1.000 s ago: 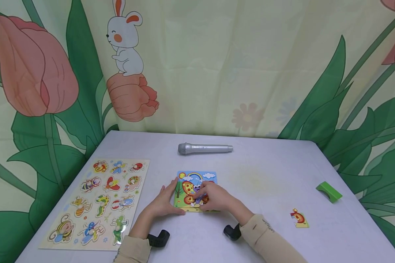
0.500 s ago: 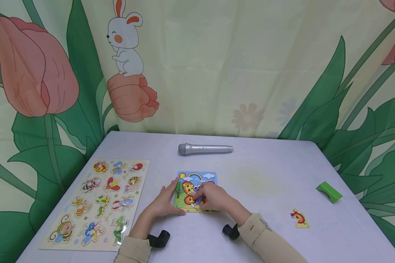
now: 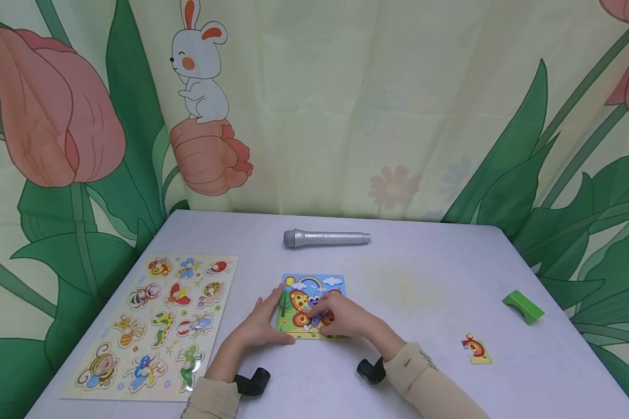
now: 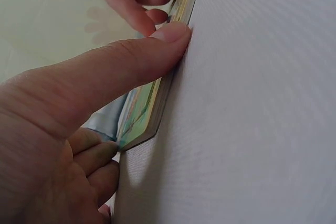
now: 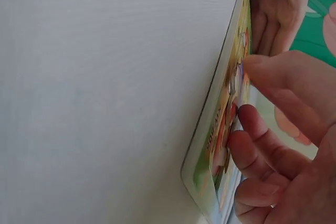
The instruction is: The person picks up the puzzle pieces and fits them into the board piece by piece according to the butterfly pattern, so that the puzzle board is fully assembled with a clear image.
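Observation:
A small square jigsaw puzzle (image 3: pixel 309 282) with a butterfly, sun and rainbow lies flat at the table's middle. My left hand (image 3: pixel 262 322) frames its near left corner, the thumb along the near edge and the fingers at the left side. Over the puzzle's right half is my right hand (image 3: pixel 340 314), thumb and bent fingers pinching at a puzzle piece (image 5: pixel 223 140) whose edge stands slightly proud of the board in the right wrist view. The hand hides part of the butterfly in the head view. One loose puzzle piece (image 3: pixel 476 349), yellow and red, lies to the right.
On the left is a large board of insect pictures (image 3: pixel 225 326). A silver microphone (image 3: pixel 327 238) lies behind the puzzle. A green arched block (image 3: pixel 524 306) sits near the right edge of the white table (image 3: pixel 424 279). A printed curtain (image 3: pixel 320 116) hangs behind.
My right hand shifts only slightly over the puzzle, its fingers staying at the same spot. The left hand keeps its place at the corner.

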The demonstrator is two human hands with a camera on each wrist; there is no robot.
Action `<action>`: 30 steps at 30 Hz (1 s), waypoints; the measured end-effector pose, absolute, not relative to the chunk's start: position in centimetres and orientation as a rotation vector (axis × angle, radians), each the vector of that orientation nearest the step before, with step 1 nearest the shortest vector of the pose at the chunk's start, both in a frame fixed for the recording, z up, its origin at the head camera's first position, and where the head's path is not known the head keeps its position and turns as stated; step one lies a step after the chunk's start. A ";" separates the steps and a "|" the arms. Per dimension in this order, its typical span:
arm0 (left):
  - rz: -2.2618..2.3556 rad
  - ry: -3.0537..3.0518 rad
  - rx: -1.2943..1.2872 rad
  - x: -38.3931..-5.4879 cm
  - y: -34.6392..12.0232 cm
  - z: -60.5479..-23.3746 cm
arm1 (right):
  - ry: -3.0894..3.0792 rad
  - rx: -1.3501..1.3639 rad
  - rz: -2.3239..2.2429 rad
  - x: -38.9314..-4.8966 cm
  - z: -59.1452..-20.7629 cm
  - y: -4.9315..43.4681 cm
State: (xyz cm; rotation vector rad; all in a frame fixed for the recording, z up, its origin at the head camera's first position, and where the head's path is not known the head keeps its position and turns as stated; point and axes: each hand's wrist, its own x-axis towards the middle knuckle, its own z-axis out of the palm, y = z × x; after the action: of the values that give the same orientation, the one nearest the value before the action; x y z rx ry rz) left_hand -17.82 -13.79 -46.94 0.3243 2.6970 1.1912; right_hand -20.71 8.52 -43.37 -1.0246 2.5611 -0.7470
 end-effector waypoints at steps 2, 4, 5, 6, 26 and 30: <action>1.196 2.696 0.329 -17.8 -13.8 -47.0 | 2.536 -1.036 -0.807 -20.9 -43.5 8.8; 1.197 2.698 0.340 -17.9 -13.8 -47.0 | 2.512 -1.043 -0.875 -20.9 -43.5 9.2; 1.197 2.700 0.344 -17.9 -13.8 -47.0 | 2.501 -1.049 -0.910 -20.9 -43.5 9.4; 1.198 2.702 0.350 -17.9 -13.8 -47.0 | 2.494 -1.050 -0.935 -20.8 -43.3 9.6; 1.204 2.720 0.367 -17.8 -13.8 -47.0 | 2.601 -1.000 -1.100 -19.0 -41.7 15.3; 1.209 2.718 0.365 -17.8 -13.8 -47.0 | 2.633 -0.946 -1.089 -18.5 -41.4 16.9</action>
State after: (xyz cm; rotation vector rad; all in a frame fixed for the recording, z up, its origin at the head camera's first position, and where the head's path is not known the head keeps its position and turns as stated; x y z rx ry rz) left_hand -17.82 -13.77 -46.98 0.3645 2.7180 1.2091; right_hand -18.54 16.91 -41.37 -0.9463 2.6325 -1.0892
